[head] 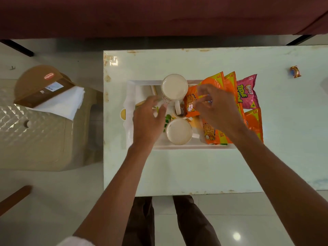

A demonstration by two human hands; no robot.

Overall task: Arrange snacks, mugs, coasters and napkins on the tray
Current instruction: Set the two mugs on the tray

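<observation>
A white tray (177,147) sits on the pale table. Two cream mugs stand in it, a far mug (174,87) and a near mug (179,131). Orange snack packets (213,134) and a pink packet (247,94) fill the tray's right side and overlap its right rim. My left hand (149,119) hovers over the tray's left part, its blurred fingers spread beside the far mug's base. My right hand (218,109) is over a small orange packet (190,103) that leans by the far mug. Its fingertips are blurred at the packet's edge, so any grip is unclear.
A beige plastic stool (35,139) to the left of the table carries a brown cardboard box (44,91) and white napkins (65,102). A small sweet wrapper (295,71) lies at the table's far right. A maroon sofa (159,15) runs along the back.
</observation>
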